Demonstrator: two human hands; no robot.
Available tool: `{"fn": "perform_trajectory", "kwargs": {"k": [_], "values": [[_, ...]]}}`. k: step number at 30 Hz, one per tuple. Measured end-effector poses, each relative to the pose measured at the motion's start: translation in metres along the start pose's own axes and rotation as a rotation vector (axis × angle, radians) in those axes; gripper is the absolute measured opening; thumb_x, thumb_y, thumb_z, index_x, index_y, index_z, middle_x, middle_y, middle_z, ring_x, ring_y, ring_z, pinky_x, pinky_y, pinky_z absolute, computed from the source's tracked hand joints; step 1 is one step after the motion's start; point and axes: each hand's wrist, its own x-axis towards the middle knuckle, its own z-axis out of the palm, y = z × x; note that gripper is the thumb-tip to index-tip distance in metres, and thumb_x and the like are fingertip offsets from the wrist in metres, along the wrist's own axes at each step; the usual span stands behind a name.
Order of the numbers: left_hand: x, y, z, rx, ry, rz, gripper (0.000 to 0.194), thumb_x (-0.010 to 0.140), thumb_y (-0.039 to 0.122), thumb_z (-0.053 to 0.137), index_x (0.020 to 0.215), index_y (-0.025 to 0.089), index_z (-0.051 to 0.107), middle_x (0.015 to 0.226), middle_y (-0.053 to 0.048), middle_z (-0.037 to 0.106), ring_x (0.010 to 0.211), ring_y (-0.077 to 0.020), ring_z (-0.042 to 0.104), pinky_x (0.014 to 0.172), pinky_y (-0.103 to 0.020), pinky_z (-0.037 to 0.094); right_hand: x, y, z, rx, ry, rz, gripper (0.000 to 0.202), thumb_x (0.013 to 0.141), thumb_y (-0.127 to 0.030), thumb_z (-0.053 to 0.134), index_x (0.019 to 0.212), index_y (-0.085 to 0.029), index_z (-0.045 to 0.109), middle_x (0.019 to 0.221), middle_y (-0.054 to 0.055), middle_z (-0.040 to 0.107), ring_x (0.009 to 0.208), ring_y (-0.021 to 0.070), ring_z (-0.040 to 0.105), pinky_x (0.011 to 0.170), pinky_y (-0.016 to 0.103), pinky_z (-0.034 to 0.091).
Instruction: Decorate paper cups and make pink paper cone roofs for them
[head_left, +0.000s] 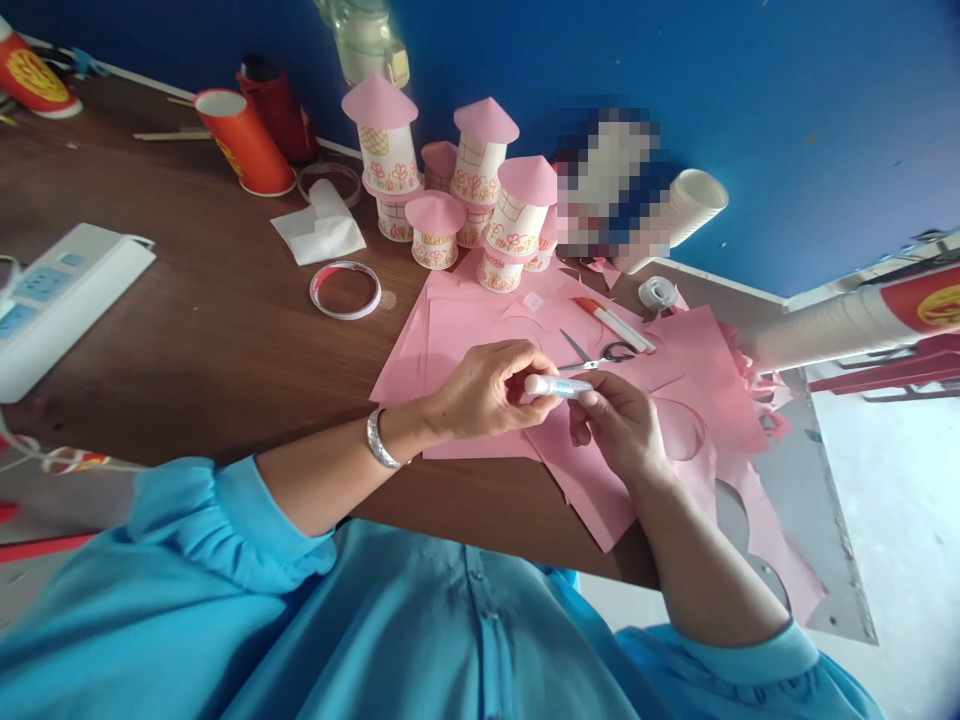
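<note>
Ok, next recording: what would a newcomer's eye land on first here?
Likely the pink-roofed cup towers, clustered at the back before the blue wall. Next, the slim white tube held between the left hand and the right hand, over pink paper sheets.

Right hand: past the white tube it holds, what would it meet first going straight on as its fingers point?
Most likely the left hand, at the other end of the white tube, though depth is unclear.

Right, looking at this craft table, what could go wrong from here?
The scissors lie with blades apart near the right hand, so a careless reach might nick it. The white tube, held over pink paper, could smear it if it leaks. The stacked paper-cup towers might topple if bumped.
</note>
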Motion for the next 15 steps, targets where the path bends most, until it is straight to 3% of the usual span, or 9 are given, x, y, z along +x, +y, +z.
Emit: {"fn": "perform_trajectory", "kwargs": {"k": [12, 15], "values": [[-0.001, -0.003, 0.001, 0.022, 0.009, -0.008, 0.006, 0.09, 0.018, 0.07, 0.095, 0.017, 0.067, 0.081, 0.0, 0.073, 0.063, -0.0077, 0.059, 0.061, -0.021, 0.05, 0.006, -0.007, 0.011, 0.297, -0.016, 0.097, 0.042, 0.078, -0.056, 0.089, 0.082, -0.019, 0.07, 0.062, -0.004, 0.062, 0.041, 0.0082, 0.052, 0.04, 0.023, 0.042], [-0.002, -0.007, -0.002, -0.058, -0.047, -0.08, 0.028, 0.089, 0.032, 0.08, 0.109, 0.017, 0.069, 0.094, -0.004, 0.076, 0.07, -0.0093, 0.065, 0.063, -0.021, 0.055, 0.008, -0.009, 0.013, 0.389, 0.038, 0.064, 0.042, 0.074, -0.054, 0.093, 0.083, -0.02, 0.069, 0.062, -0.005, 0.063, 0.043, 0.0077, 0.053, 0.043, 0.021, 0.046]]}}
